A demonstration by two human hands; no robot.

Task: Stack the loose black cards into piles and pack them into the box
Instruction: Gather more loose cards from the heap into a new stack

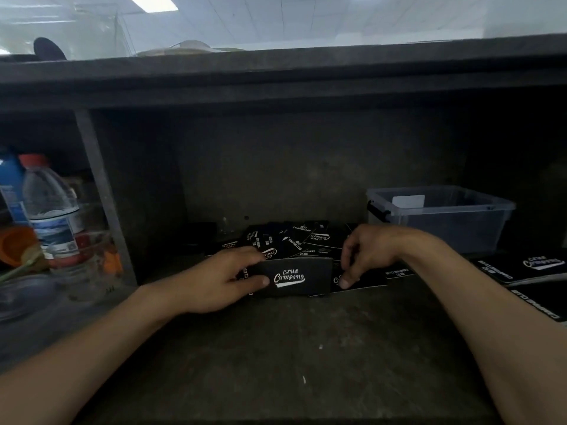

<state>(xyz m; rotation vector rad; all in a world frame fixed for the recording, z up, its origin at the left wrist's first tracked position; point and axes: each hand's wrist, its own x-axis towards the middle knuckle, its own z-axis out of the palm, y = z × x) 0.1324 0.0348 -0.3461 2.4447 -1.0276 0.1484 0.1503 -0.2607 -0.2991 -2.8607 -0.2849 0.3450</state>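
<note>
Forearms come in low over the dark surface (276, 348). The left hand (221, 280) grips a stack of black cards (294, 277) tilted up, thumb across the Club Camping face, fingers (248, 255) curled behind. Just beside it, the right hand (368, 253) pinches a flat card (365, 280), fingers curled down. Behind both lies the heap of loose cards (291, 240). The clear plastic box (460, 228) sits back right, a water bottle (52, 210) far left.

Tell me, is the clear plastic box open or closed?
Open. The clear plastic box has no lid on top. Its rim is bare all round, and you can look straight down inside it.
</note>
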